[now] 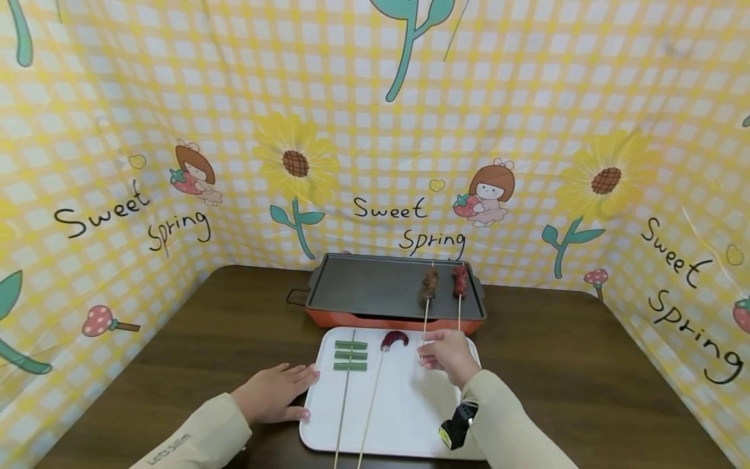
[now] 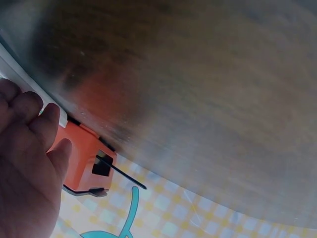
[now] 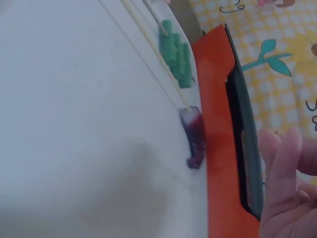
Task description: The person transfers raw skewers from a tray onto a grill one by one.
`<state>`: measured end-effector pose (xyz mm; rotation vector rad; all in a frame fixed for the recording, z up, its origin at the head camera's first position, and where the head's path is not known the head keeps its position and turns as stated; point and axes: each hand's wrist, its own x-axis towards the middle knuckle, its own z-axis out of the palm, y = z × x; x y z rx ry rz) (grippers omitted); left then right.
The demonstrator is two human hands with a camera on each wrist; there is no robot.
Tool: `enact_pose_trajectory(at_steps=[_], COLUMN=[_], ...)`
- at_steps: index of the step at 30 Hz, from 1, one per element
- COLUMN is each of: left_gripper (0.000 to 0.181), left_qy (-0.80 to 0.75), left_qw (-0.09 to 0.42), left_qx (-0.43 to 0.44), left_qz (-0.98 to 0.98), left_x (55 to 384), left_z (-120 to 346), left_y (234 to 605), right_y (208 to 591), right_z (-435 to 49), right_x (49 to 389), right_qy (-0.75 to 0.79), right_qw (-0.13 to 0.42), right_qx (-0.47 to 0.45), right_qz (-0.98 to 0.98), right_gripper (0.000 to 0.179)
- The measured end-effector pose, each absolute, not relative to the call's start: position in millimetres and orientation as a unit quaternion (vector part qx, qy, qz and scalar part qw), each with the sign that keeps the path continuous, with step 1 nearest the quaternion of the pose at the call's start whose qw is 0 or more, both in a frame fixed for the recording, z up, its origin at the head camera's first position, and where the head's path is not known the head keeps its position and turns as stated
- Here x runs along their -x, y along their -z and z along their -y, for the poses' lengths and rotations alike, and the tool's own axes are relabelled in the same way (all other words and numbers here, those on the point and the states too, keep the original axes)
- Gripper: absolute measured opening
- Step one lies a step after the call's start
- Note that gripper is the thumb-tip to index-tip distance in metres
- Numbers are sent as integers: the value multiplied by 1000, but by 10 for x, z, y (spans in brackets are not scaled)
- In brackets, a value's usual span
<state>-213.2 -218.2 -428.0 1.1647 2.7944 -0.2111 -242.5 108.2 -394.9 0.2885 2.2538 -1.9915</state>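
My right hand pinches the stick of a brown meat skewer between thumb and fingers. The meat end of that skewer lies over the right part of a black griddle, beside a redder meat skewer. My left hand has its fingers extended, with fingertips at the left rim of a white tray. On the tray lie a skewer with three green stalk pieces and one with a dark red curled piece, which also shows in the right wrist view.
The griddle's orange base stands behind the tray, with a black wire handle sticking out at its left. Everything rests on a dark wooden table. A yellow checked cloth hangs around the back and sides.
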Motion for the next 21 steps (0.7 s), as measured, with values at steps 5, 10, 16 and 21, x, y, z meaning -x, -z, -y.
enact_pose_trajectory(at_steps=[5, 10, 16, 21], left_gripper=[70, 69, 69, 68], left_qy=[73, 74, 80, 88], left_qw=[52, 42, 38, 39], left_qx=[-384, -395, -392, -389], left_qz=[-919, -915, -916, -916], left_x=[2132, 2123, 2106, 2107], left_z=[2189, 2173, 2179, 2176], left_y=[4277, 4282, 4286, 4295], right_y=[3812, 3698, 3611, 3592], right_z=[-1117, -1146, -1156, -1156], right_x=[2559, 2660, 2752, 2805], right_qy=[655, 638, 627, 621], right_qw=[56, 59, 55, 59], right_qx=[-96, -102, -113, -105], right_qz=[-748, -761, -769, -774], right_gripper=[21, 22, 22, 23])
